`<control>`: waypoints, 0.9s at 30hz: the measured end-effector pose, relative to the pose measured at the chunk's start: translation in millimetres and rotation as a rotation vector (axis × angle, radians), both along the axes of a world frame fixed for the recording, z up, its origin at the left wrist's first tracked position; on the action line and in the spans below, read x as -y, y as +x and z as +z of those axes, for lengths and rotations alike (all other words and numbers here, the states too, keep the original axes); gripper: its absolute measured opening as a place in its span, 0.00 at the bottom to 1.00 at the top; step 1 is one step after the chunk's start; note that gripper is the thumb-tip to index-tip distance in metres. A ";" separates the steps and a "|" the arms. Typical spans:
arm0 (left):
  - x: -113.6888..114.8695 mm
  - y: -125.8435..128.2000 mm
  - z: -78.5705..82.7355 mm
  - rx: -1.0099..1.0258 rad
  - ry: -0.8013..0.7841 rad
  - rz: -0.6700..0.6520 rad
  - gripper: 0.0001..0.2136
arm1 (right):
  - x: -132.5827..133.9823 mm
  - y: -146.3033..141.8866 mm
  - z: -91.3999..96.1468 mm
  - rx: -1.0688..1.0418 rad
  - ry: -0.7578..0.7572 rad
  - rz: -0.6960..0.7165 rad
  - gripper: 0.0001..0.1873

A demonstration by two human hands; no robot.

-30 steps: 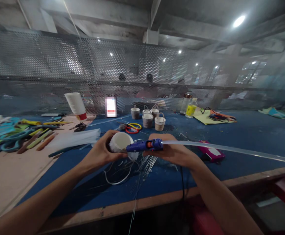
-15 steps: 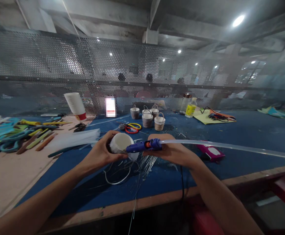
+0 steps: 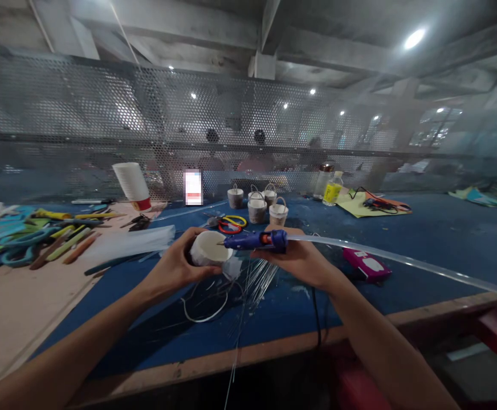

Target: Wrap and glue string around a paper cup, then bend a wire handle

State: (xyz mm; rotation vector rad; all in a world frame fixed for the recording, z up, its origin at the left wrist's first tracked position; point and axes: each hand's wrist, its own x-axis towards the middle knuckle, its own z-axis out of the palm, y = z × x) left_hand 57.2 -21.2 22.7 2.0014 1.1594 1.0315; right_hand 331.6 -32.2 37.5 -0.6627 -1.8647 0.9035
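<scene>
My left hand (image 3: 180, 259) is closed around a white paper cup (image 3: 208, 250), tilted so that its open mouth faces me. Whitish material covers the cup's outside, and a loose scrap of it hangs at the right. In my right hand (image 3: 293, 259) is a blue hot glue gun (image 3: 257, 241), with a long clear glue stick (image 3: 385, 254) trailing out of its back to the right. The gun's nozzle points left over the cup's mouth; whether it touches the cup I cannot tell. Thin wires (image 3: 261, 285) and a white cord loop (image 3: 206, 319) lie beneath the hands.
Several small handled buckets (image 3: 257, 210) stand behind the hands, near red-and-yellow-handled scissors (image 3: 231, 224). A leaning stack of paper cups (image 3: 129, 181) and assorted tools (image 3: 26, 247) are at left. At right are a magenta box (image 3: 367, 265), a yellow-labelled bottle (image 3: 333, 189) and coloured sheets (image 3: 355, 206).
The glue gun has risen slightly, its nozzle moving from the cup's lower right rim to above the mouth. The glue stick now droops more at the right. My left hand has barely moved.
</scene>
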 end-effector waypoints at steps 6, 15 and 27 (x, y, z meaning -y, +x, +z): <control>2.1 1.5 3.3 0.025 -0.014 -0.003 0.30 | 2.8 -5.4 2.0 -0.073 -0.044 0.051 0.12; 1.0 1.2 -0.1 0.024 0.014 -0.005 0.31 | 10.7 -7.1 9.7 0.129 0.124 -0.017 0.11; 3.9 3.6 3.7 0.007 0.022 0.019 0.29 | 9.4 -6.2 7.3 0.210 0.192 -0.024 0.12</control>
